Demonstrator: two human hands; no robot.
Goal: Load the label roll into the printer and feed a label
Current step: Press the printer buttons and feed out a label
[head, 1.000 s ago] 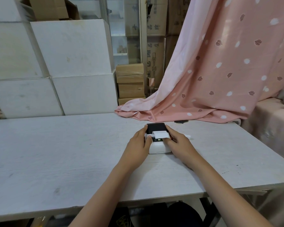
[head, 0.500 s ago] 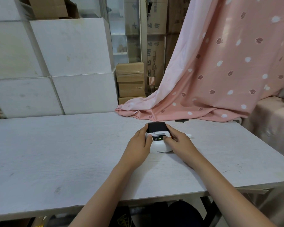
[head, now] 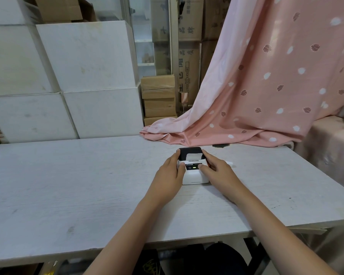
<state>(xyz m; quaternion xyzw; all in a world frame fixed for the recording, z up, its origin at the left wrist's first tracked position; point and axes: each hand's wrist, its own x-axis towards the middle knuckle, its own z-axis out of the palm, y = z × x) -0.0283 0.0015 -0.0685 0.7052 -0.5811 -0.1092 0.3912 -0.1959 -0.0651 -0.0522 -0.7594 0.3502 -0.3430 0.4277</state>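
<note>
Left hand [head: 170, 173] cupped against the left side of the small white box-shaped label printer [head: 194, 171], fingers curled round its far left corner beside the black lid, thumb laid along the top near edge: a holding grip. Right hand [head: 216, 171] mirrored on the right side, fingers wrapped round the far right corner, thumb tip pressed on the dark control strip just right of a lit green light. Both grips closed on the printer body.

Between the hands, the glossy black lid [head: 190, 152] raised at the back of the printer, with a pale patch [head: 194, 156] across its face; impossible to tell whether reflection or label paper. Below it a narrow slot edge and the dark strip with a power symbol. Label roll itself not visible.

Printer resting flat on the pale grey wood-grain table [head: 87, 185], toward the far right part of the top, well apart from the near edge. Small white scrap [head: 229, 162] on the table just right of the right hand.

Further out, pink leaf-patterned curtain cloth [head: 266, 86] draped onto the table's far edge behind the printer. White block-shaped boxes [head: 83, 56] stacked at the left rear, brown cardboard cartons [head: 159, 96] piled between them and the cloth.
</note>
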